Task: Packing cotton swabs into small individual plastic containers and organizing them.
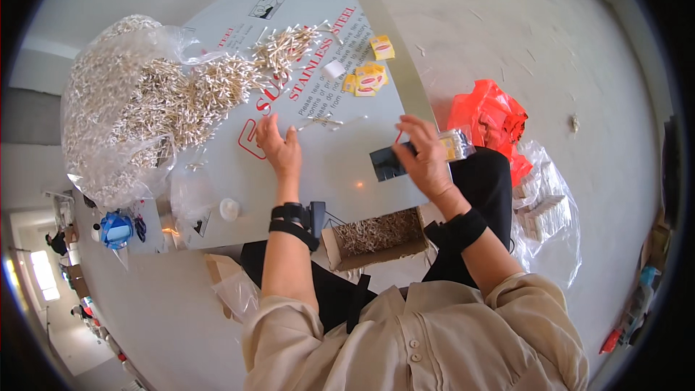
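Note:
My left hand [281, 150] is over the table with its fingers apart and nothing visible in it. A large heap of cotton swabs [210, 90] lies beyond and to its left, spilling from a clear plastic bag [87, 116]. A few loose swabs [322, 123] lie just to its right. My right hand [428, 158] is curved, fingers apart, above the table's right edge. Under its thumb side shows a dark flat rectangle [387, 164]. On its other side is a small clear pack of swabs [457, 145]; the hand hides what lies between them.
Yellow packets [368, 81] lie on the film-covered table [347, 166]. An open cardboard box [380, 237] of swabs stands below the near edge. To the right are a red plastic bag [481, 117] and a clear bag of white packs [546, 213]. A blue item [116, 230] sits at the left corner.

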Demonstrator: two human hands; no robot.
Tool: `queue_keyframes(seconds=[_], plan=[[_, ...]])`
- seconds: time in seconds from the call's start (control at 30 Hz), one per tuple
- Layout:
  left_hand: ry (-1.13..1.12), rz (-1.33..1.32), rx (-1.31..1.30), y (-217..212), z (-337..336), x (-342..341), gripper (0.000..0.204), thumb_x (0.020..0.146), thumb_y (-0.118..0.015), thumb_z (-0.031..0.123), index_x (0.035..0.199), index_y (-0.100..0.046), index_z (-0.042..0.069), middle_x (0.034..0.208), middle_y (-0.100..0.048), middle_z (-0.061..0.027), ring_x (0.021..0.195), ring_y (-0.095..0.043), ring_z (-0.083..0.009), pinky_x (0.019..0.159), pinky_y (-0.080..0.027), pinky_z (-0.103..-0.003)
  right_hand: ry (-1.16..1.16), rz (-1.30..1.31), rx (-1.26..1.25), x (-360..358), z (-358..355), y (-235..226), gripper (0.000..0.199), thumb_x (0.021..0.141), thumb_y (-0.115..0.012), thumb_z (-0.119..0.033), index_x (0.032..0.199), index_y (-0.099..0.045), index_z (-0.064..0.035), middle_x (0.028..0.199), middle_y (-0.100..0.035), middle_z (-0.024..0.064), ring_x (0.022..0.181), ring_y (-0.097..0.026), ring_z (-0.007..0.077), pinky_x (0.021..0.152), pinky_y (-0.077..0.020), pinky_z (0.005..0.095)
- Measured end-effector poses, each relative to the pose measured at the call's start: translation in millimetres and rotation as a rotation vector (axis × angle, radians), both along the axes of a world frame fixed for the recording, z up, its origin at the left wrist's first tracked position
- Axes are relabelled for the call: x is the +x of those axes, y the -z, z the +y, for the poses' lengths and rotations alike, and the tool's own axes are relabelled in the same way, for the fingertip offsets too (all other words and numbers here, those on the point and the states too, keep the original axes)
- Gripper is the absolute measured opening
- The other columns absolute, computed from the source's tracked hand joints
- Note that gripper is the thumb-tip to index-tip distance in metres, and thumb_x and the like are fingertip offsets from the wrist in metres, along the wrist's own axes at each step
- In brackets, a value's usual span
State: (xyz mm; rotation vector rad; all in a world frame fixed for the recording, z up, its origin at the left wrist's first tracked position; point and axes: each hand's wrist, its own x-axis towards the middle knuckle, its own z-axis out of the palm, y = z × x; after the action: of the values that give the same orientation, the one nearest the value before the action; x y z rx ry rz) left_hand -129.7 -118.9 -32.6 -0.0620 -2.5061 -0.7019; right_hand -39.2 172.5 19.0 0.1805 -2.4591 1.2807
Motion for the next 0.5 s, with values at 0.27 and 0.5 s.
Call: queue_keyframes(seconds=[0.27, 0.5], plan=[[0.042, -0.282, 0.051, -48.9, 19.8, -120.8, 0.066, 0.077, -0.074, 0.026, 0.134, -0.048, 0.004, 0.136, -0.047, -0.0203, 0.126, -0.042, -0.0404, 0.103, -0.037, -0.051, -0.183, -0.064, 0.237, -19.1, -52.5, 11.3, 0.058, 0.075, -0.073, -0.021, 0.127, -0.053, -0.0074, 0.14, -0.045, 0.0178, 0.133, -0.038, 0.0386, 0.111, -0.0306, 0.0515], [0.017, -0.708, -0.302, -75.8, 38.5, -168.2, 0.094, 0.069, -0.08, 0.043, 0.15, -0.032, 0.033, 0.162, 0.001, -0.0158, 0.145, -0.014, -0.047, 0.106, -0.029, -0.069, -0.17, -0.093, 0.336, -19.2, -52.5, 19.6, 0.056, 0.079, -0.069, -0.026, 0.126, -0.052, -0.0025, 0.142, -0.044, 0.0172, 0.135, -0.037, 0.035, 0.114, -0.0263, 0.0502]])
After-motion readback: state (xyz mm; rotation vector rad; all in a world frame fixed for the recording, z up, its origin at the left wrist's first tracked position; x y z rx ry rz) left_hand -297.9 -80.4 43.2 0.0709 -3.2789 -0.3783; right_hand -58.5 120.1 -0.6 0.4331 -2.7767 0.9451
